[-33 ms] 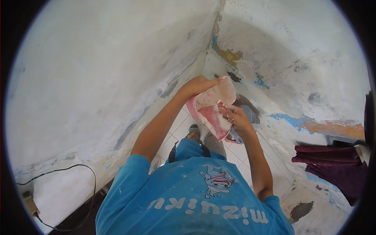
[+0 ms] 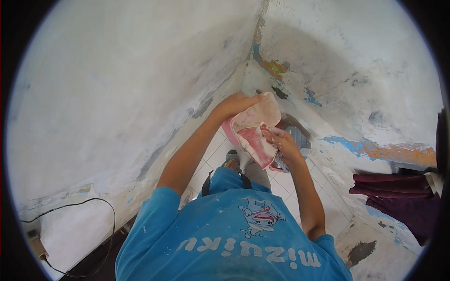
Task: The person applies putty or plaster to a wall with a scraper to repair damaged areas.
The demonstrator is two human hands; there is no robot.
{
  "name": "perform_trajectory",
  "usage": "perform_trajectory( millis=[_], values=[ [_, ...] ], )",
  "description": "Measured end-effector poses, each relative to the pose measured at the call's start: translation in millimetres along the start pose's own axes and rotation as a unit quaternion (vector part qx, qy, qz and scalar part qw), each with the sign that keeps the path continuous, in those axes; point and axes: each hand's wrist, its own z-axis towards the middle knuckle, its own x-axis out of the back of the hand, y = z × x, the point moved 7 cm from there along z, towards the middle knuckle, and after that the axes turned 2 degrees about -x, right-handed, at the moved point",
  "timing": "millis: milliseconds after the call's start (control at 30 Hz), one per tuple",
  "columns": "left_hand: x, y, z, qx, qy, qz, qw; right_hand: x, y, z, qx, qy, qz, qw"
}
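A pink plastic container (image 2: 262, 108), coated inside with pale putty-like paste, is held at its far rim by my left hand (image 2: 236, 104). The fingers curl over the edge, and some are out of sight behind it. My right hand (image 2: 282, 143) is closed on a flat pinkish-red scraper (image 2: 255, 142) smeared with the same paste. The scraper lies over the container's near side, tilted down toward me. Paste also sticks to the fingers of my right hand.
Patchy plastered walls (image 2: 140, 70) meet in a corner ahead. Below is a white tiled floor (image 2: 281, 187), with a grey ribbed object (image 2: 300, 138) beyond my right hand. Dark red cloth (image 2: 398, 192) hangs at right. A black cable (image 2: 101, 200) loops from a box (image 2: 37, 246) at lower left.
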Motion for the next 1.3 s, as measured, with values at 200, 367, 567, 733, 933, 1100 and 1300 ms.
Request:
perform_trajectory(
  millis=[200, 367, 567, 733, 933, 1100, 1300],
  values=[
    [0.0, -40.3, -2.3, 0.005, 0.012, -0.075, 0.997, 0.6, 26.9, -2.7, -0.012, 0.041, 0.168, 0.985],
    [-15.6, -77.3, 4.1, -0.01, 0.049, -0.275, 0.96, 17.7, 10.4, 5.7, 0.068, 0.086, 0.314, 0.943],
    [-41.5, -82.1, 8.0, -0.02, 0.092, -0.355, 0.93, 70.3, -16.0, 33.2, 0.155, 0.001, 0.333, 0.93],
    [-53.9, -68.9, 4.8, -0.075, 0.111, -0.508, 0.851, 101.4, -71.2, 64.5, 0.213, -0.013, 0.364, 0.907],
    [-65.8, -92.4, 1.9, -0.089, 0.143, -0.551, 0.818, 101.6, -129.7, 99.0, 0.266, -0.036, 0.344, 0.9],
    [-82.1, -120.0, -1.0, -0.08, 0.108, -0.587, 0.799, 95.7, -186.0, 106.8, 0.316, 0.035, 0.261, 0.911],
    [-77.2, -142.2, -30.3, -0.094, 0.098, -0.599, 0.789, 91.8, -267.0, 94.0, 0.453, 0.196, -0.038, 0.869]
  ],
)
